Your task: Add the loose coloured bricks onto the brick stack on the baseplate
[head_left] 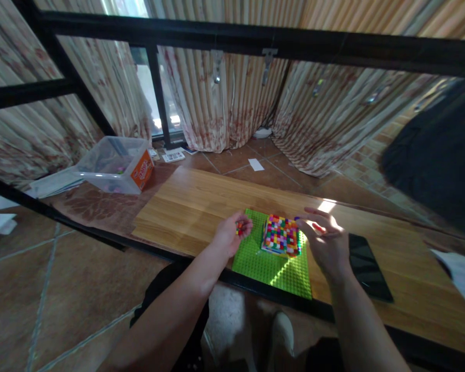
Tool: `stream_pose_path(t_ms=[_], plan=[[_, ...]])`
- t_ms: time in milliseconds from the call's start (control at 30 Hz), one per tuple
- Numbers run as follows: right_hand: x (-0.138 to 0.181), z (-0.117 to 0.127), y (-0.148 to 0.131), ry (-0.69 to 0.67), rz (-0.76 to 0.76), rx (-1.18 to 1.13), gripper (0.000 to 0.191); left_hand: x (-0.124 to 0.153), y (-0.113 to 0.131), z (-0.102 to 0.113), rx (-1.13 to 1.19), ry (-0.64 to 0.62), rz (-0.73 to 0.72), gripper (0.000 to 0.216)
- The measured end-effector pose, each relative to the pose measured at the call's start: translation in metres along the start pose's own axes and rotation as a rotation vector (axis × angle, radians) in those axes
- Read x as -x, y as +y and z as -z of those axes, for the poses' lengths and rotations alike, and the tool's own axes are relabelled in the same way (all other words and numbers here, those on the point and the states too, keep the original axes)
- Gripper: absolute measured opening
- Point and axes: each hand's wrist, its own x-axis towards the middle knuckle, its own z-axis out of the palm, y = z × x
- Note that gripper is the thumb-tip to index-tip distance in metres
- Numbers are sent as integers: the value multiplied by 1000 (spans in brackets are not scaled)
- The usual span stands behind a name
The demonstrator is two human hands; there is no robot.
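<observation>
A green studded baseplate (251, 263) lies on the wooden tabletop. On it stands a low square block of many-coloured toy bricks (282, 235), its top a mosaic of small studs. My left hand (232, 233) is cupped beside the plate's left edge, fingers curled around several small loose bricks (239, 228), red, orange and green among them. At the block's far right corner is my right hand (325, 237), with a small blue brick (296, 218) at its thumb and fingertips. Whether that brick touches the block is too small to tell.
A black tablet (368, 266) lies right of my right hand. A clear plastic bin (116, 168) with an orange label stands at the left, with a few pieces inside. White papers (459, 274) lie at the far right. A dark metal bar (232, 39) crosses above, before curtains.
</observation>
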Motion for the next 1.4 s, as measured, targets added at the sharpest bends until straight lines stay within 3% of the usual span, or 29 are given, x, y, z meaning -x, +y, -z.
stream_pose_path(t_ms=[67,167,567,933,1267,1400], plan=[[-2,7,7,-47,-122,-51,28,-6,-2,3,11,90,-68,18],[-2,11,15,-99,-223,-105,31,-9,-3,4,-12,124,-113,14],[0,3,18,-152,-311,-189,34,6,-7,-5,-189,-94,-32,22],[2,-9,27,-138,-517,-520,31,12,-7,-4,-243,-140,-55,20],[4,-11,32,-160,-467,-533,27,11,-9,-4,-273,-172,-61,7],[4,-7,27,-160,-443,-479,32,10,-9,-2,-319,-257,-77,17]])
